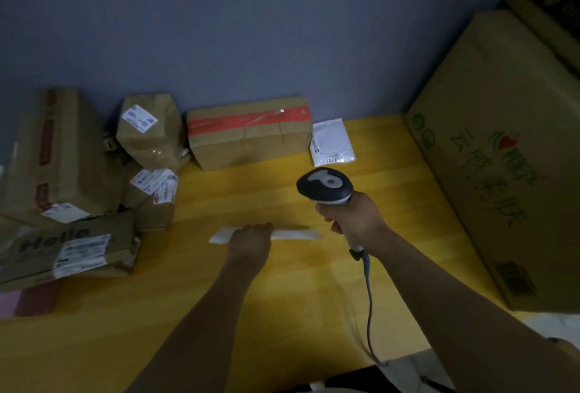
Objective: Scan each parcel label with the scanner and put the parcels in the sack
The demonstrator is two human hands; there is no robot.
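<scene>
While the black-and-grey corded plastic scanner (324,187) was gripped in the right hand (353,220), the thin white flat parcel (296,234) was held by the left hand (251,237), long axis crosswise, its end just beside the right.

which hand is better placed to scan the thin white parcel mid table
Right. The right hand grips the scanner just beside the white parcel, while the left hand is busy on that parcel.
</scene>
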